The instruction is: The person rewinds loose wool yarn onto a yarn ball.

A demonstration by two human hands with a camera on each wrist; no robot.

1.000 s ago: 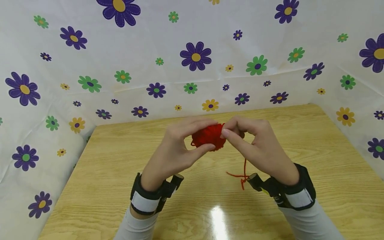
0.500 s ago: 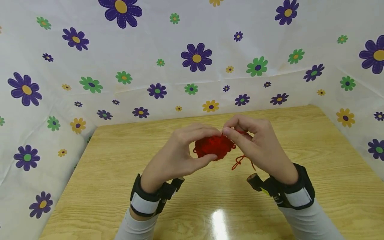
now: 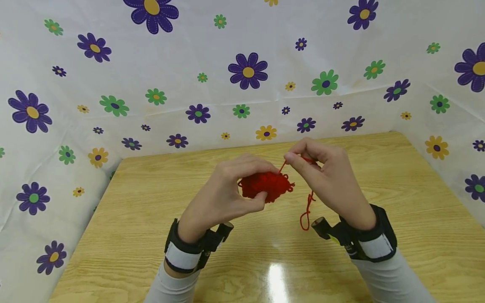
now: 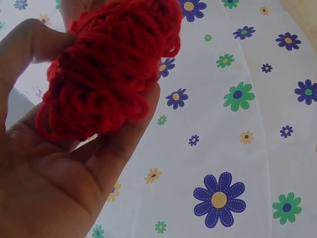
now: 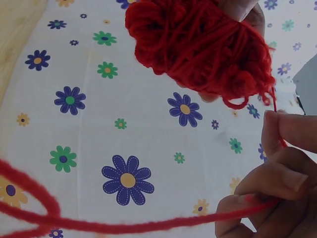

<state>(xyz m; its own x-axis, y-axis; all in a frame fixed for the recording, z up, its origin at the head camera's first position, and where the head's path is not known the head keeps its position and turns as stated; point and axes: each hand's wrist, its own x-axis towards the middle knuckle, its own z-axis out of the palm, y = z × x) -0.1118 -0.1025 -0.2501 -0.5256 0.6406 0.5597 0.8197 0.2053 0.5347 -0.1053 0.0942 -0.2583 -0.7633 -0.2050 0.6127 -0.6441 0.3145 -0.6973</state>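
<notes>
A ball of red yarn [image 3: 265, 185] is gripped in my left hand [image 3: 225, 191], thumb on the near side and fingers over the far side. Wound strands and small loose loops show on the ball [image 4: 106, 69] in the left wrist view. Thumb and forefinger of my right hand [image 3: 322, 176] pinch a yarn strand [image 3: 282, 166], which runs taut down to the ball's upper right. From the curled lower fingers of that hand a loose yarn tail [image 3: 306, 214] hangs in a loop. In the right wrist view this tail [image 5: 148, 227] stretches off to the left.
Both hands are above a wooden table [image 3: 151, 219] with light glare near its front. A white flower-printed cloth [image 3: 212, 50] stands behind and along both sides. Each wrist wears a black strap [image 3: 183, 252] with a small camera.
My right hand has drawn up and slightly away, so a taut strand now spans from the ball to its fingertips. The ball has lowered and turned; the hanging tail has changed shape.
</notes>
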